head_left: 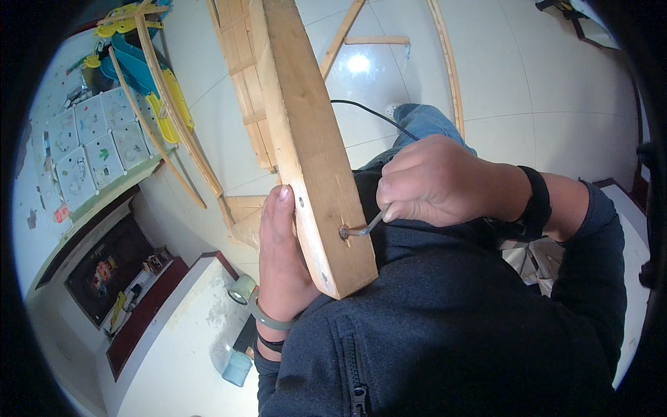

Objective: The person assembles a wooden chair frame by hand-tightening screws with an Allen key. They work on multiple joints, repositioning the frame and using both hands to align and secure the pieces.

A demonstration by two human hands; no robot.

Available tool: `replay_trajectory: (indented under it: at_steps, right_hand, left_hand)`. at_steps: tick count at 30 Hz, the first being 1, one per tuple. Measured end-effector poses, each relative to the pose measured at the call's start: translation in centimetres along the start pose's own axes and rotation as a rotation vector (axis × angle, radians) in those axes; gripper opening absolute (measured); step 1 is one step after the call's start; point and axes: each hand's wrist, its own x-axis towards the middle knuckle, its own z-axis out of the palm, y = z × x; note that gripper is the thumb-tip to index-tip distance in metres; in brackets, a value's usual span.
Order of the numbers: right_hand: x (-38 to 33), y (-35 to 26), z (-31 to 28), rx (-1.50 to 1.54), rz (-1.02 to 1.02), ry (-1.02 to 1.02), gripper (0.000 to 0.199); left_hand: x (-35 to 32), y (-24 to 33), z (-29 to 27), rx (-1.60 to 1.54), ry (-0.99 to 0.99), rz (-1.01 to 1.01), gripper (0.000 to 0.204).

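A thick wooden beam stands up in front of my chest, its lower end close to my dark jacket. My left hand holds the beam from its left edge, one digit stretched up along the wood; its other fingers are partly hidden. In a closed grip, my right hand has a bent hex key. The key's tip meets a bolt hole near the beam's lower end. Two small holes show on the narrow edge, one at a dark fitting.
Slatted wooden panel joins the frame behind the beam. Long wooden rails lean at the left beside a white storage cabinet. More wooden strips lie on the tiled floor. A black cable runs near my leg.
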Motion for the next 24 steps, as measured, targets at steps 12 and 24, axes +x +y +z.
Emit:
replay_trajectory:
  at_steps: [12,24]
  right_hand:
    - [2.6,2.1,-1.7,-0.206,-0.227,-0.128,0.016]
    - [1.7,2.1,-1.2,-0.435,-0.347,-0.039,0.017]
  left_hand:
    - [-0.5,0.7,0.4,-0.034,-0.012,-0.053,0.104]
    - [-0.9,1.0,0.7,-0.076,-0.025,-0.115,0.102]
